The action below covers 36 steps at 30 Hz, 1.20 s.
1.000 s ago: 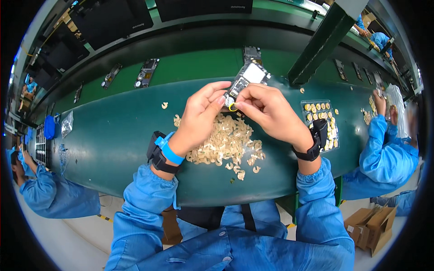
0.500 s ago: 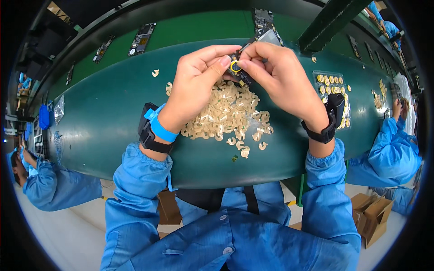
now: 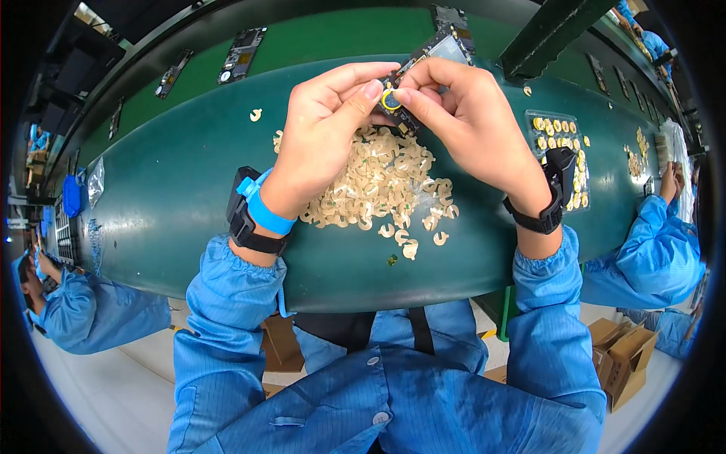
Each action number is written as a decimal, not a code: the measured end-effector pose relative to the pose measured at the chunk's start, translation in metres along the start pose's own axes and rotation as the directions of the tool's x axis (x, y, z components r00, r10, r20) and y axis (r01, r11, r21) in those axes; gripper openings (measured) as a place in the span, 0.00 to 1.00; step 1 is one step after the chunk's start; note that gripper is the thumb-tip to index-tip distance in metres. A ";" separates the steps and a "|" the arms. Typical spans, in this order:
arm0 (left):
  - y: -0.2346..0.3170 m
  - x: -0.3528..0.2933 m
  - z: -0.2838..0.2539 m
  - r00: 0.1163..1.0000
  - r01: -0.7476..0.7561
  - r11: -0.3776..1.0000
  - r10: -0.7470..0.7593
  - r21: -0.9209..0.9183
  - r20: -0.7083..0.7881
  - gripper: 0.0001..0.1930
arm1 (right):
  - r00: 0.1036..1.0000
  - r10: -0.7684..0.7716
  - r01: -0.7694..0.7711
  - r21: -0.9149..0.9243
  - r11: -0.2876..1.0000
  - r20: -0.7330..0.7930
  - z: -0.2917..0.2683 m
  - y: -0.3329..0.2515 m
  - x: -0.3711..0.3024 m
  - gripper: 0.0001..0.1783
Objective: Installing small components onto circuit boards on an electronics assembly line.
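Both my hands hold a dark circuit board (image 3: 409,121) tilted above the green worktop. My left hand (image 3: 330,113) grips its left edge, thumb on top beside a round part with a yellow rim (image 3: 391,100). From the other side, my right hand (image 3: 461,113) pinches at the board, its thumb and forefinger at that round part's right edge. My fingers partly cover the board, and whether the round part is fixed cannot be made out. Below lies a heap of small cream, notched disc-shaped pieces (image 3: 378,178). A few loose ones (image 3: 410,248) lie nearer me.
A clear tray of gold round parts (image 3: 560,142) stands right of my right hand. More boards (image 3: 242,54) lie on the far green strip. A dark green post (image 3: 556,38) rises at the back. Co-workers in blue (image 3: 658,246) sit at both sides. An opened carton (image 3: 622,359) is at lower right.
The board and both hands have shifted slightly up and away from me. My right thumb still presses at the round part, and the grip looks the same.
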<state>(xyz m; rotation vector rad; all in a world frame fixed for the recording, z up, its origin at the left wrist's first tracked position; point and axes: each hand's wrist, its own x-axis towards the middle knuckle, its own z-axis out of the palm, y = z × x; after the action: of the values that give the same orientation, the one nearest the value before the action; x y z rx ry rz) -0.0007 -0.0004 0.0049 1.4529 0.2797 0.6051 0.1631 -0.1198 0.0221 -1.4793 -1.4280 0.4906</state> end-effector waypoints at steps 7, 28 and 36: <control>-0.001 0.001 0.002 1.000 0.005 0.999 -0.006 -0.045 -0.017 0.18 | 0.997 0.030 -0.032 -0.028 0.999 -0.070 0.002 -0.010 0.000 0.08; 0.002 0.001 0.005 0.993 -0.089 0.996 0.089 -0.002 -0.079 0.19 | 0.938 -0.200 0.156 -0.173 0.973 -0.282 0.020 -0.004 -0.001 0.05; 0.007 -0.002 0.006 0.992 -0.079 0.997 0.081 0.027 -0.093 0.19 | 0.921 -0.293 0.238 -0.223 0.945 -0.258 0.022 -0.006 -0.003 0.05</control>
<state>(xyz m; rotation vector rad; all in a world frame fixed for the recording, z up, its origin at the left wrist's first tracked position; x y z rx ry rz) -0.0006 -0.0068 0.0120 1.4657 0.3039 0.7387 0.1411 -0.1158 0.0163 -1.4056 -1.4392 -0.0325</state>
